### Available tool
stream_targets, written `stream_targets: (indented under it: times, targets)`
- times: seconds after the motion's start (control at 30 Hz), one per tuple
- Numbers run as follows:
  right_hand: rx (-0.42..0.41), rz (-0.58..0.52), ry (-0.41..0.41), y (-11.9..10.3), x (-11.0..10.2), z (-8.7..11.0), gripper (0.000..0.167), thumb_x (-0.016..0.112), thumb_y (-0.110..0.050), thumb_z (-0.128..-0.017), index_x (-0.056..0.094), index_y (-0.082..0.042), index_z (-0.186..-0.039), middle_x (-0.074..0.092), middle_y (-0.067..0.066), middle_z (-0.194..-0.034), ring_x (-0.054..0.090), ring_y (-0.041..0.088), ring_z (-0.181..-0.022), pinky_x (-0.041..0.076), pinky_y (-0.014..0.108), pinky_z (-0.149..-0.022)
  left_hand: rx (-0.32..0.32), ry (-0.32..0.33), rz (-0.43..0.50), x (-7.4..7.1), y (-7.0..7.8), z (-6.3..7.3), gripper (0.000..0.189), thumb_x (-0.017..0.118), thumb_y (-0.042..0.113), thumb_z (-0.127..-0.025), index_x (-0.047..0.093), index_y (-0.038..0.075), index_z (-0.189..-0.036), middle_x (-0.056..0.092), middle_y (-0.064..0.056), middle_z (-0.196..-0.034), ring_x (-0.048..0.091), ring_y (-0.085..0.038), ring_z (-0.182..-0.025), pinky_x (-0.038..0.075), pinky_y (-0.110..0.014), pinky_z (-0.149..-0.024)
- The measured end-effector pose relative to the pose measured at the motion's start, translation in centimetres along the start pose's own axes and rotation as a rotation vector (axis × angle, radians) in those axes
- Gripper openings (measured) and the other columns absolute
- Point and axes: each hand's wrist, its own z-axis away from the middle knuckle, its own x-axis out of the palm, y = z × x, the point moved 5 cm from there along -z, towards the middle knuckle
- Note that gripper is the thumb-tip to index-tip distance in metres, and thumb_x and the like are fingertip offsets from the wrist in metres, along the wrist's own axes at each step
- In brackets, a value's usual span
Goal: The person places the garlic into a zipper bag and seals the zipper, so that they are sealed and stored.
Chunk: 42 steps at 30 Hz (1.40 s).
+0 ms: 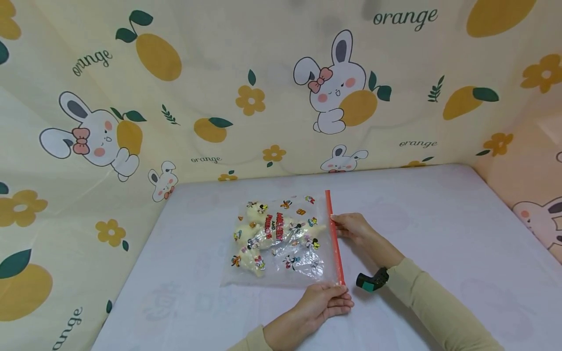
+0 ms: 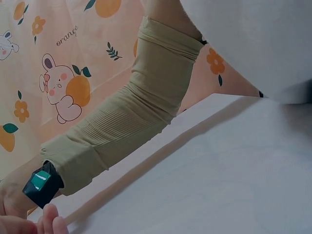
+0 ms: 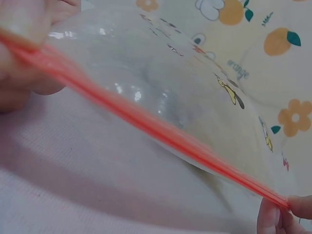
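A clear zip bag (image 1: 281, 239) printed with cartoon characters and red lettering lies on the white-covered table. Pale cream, rounded things (image 1: 250, 234) show through its plastic; their kind is blurred by the print and glare. A red zip strip (image 1: 334, 239) runs along the bag's right side. My left hand (image 1: 322, 307) pinches the near end of this strip between thumb and fingers. Farther up, my right hand (image 1: 353, 228) pinches the strip near its far end. In the right wrist view the strip (image 3: 146, 119) stretches between both hands, and the bag bulges behind it.
A black and green device (image 1: 372, 280) is worn on the right wrist. Behind the table hangs a cream cloth (image 1: 272, 58) printed with rabbits and oranges, and it continues along both sides. The table's white cover (image 1: 430, 234) extends around the bag.
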Motion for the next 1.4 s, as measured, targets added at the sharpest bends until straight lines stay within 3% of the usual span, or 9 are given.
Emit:
stream_targets:
  times: [0.27,0.87,1.4]
  targets:
    - [-0.011,0.000,0.000,0.0,0.0,-0.3,0.038,0.055,-0.017,-0.098,0.053,0.011,-0.123,0.061,-0.007,-0.069,0.058,0.002,-0.062,0.054,0.013,-0.060,0.031,0.010,0.003,0.1,0.0,0.0,0.018,0.060,0.014,-0.094,0.065,-0.002,-0.100,0.069,0.001,-0.073,0.070,-0.009,-0.076,0.062,-0.030,-0.083]
    - [-0.018,0.018,0.015,-0.3,-0.1,-1.0,0.042,0.054,-0.020,-0.099,0.051,0.012,-0.127,0.061,-0.006,-0.072,0.057,0.002,-0.063,0.053,0.013,-0.060,0.001,-0.013,0.011,0.1,0.2,0.2,0.019,0.060,0.016,-0.093,0.065,0.000,-0.103,0.069,0.003,-0.074,0.069,-0.006,-0.074,0.062,-0.026,-0.082]
    - [0.003,-0.023,0.035,-0.3,-0.2,-1.3,0.039,0.056,-0.018,-0.098,0.052,0.010,-0.125,0.061,-0.007,-0.069,0.057,0.003,-0.062,0.053,0.013,-0.059,0.011,-0.011,0.007,0.0,0.0,0.0,0.021,0.059,0.014,-0.094,0.064,-0.002,-0.106,0.069,0.003,-0.075,0.069,-0.006,-0.074,0.062,-0.026,-0.082]
